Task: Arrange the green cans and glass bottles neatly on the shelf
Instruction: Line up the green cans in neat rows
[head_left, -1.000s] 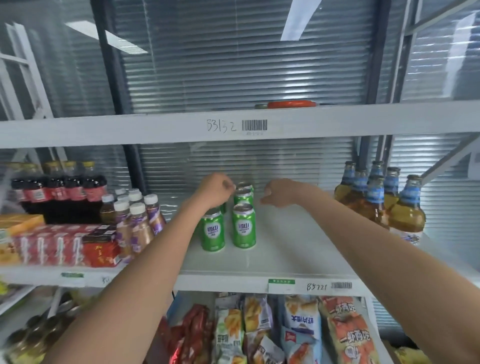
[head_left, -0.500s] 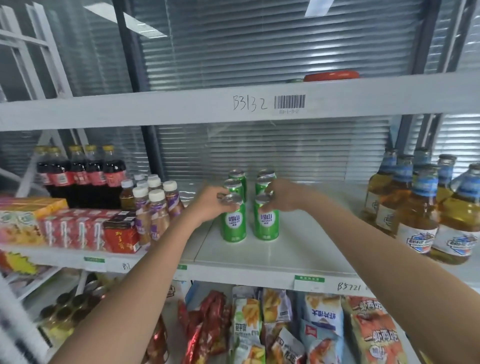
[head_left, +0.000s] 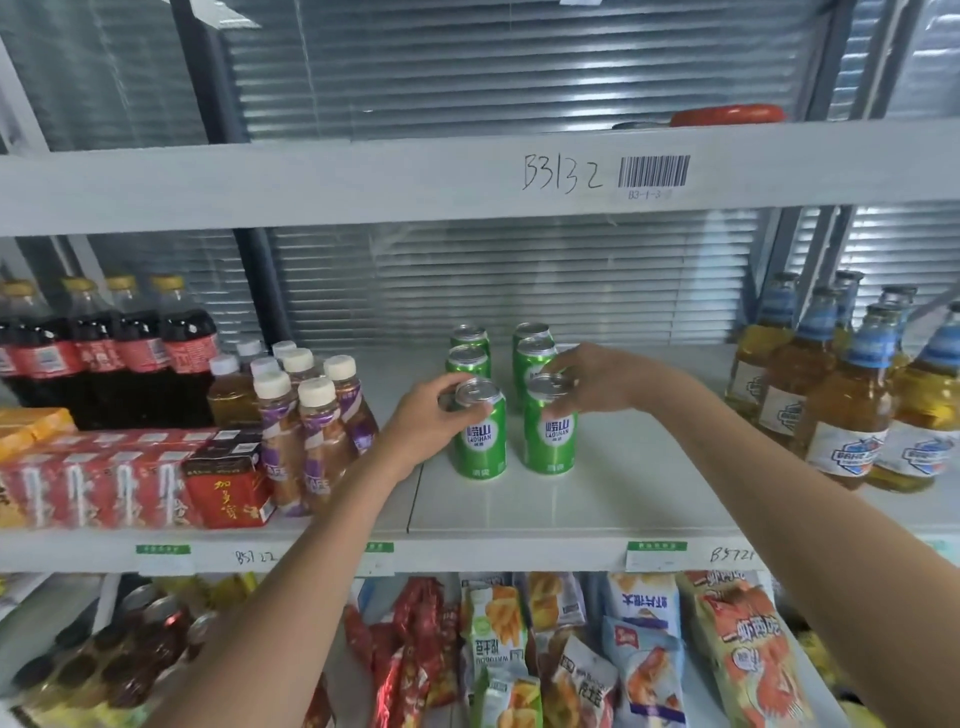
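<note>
Several green cans stand in two rows running front to back on the white middle shelf (head_left: 649, 499). My left hand (head_left: 423, 415) grips the top of the front left green can (head_left: 480, 436). My right hand (head_left: 597, 382) holds the top of the front right green can (head_left: 551, 431). More green cans (head_left: 468, 340) stand behind them. A group of amber glass bottles (head_left: 841, 395) with blue neck labels stands at the right end of the same shelf, apart from both hands.
Left of the cans stand small purple-labelled bottles (head_left: 311, 415), dark cola bottles (head_left: 130, 353) and red drink cartons (head_left: 223, 483). The upper shelf beam (head_left: 363, 176) runs overhead. Snack bags (head_left: 644, 649) fill the shelf below.
The view has come closer and shifted. Both hands have slid from the rear cans forward onto the tops of the two front cans.
</note>
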